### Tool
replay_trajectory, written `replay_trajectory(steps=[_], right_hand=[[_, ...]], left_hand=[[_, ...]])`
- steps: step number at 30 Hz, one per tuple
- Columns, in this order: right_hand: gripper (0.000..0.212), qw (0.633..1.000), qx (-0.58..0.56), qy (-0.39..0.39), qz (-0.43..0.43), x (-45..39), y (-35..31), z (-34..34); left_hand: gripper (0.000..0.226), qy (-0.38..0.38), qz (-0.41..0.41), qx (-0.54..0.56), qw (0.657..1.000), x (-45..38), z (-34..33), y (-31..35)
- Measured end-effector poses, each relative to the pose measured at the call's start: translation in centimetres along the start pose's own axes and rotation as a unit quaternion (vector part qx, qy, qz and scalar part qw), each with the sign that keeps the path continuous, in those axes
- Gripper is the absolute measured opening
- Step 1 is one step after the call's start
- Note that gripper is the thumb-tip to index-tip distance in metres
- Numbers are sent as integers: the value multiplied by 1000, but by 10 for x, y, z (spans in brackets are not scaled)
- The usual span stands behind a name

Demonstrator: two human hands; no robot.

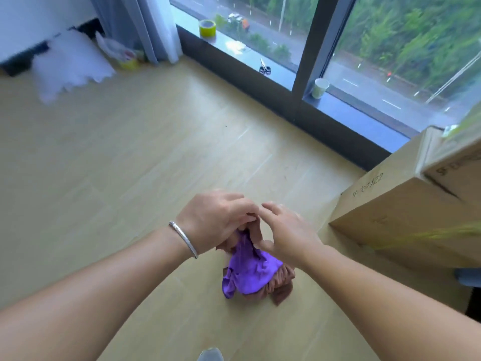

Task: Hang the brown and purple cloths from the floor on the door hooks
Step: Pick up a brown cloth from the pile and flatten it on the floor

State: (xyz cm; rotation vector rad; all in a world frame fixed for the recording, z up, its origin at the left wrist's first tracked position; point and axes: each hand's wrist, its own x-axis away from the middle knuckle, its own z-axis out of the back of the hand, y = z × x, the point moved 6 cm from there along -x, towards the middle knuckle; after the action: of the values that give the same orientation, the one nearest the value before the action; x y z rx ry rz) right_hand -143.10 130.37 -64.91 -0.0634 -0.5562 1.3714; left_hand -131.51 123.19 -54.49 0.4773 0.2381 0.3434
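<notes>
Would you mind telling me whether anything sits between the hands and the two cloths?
Nothing visible does. The left hand already grips the purple cloth and the brown cloth together, bunched, and the right hand touches them at the same spot.

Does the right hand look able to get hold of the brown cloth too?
Probably yes: the right hand hovers open beside the left hand, which holds the bunched purple cloth and brown cloth; nothing lies between.

Cloths (250, 269) hang between both hands (boxes (406, 212) right).
</notes>
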Motion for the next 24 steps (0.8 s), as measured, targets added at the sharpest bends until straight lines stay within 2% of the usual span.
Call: replay_trajectory(steps=[2,6,11,17,21,24], right_hand=[[57,999,0,28,37,0,-26,21],[41,992,-50,75,91,0,-96,54],[16,980,-106,65,157,-1,-199,67],[17,967,-82,45,236,3,-302,58],[22,960,-54,-26,272,2,-372,30],[25,951,3,-63,302,-3,-428,2]], left_hand=[[28,23,11,-10,1000,11,42,6],[26,80,47,-41,995,51,109,14],[30,112,135,-20,984,121,156,4],[20,170,270,29,947,228,178,-36],[37,160,339,51,926,302,183,-60],[41,180,370,72,908,358,193,-81]])
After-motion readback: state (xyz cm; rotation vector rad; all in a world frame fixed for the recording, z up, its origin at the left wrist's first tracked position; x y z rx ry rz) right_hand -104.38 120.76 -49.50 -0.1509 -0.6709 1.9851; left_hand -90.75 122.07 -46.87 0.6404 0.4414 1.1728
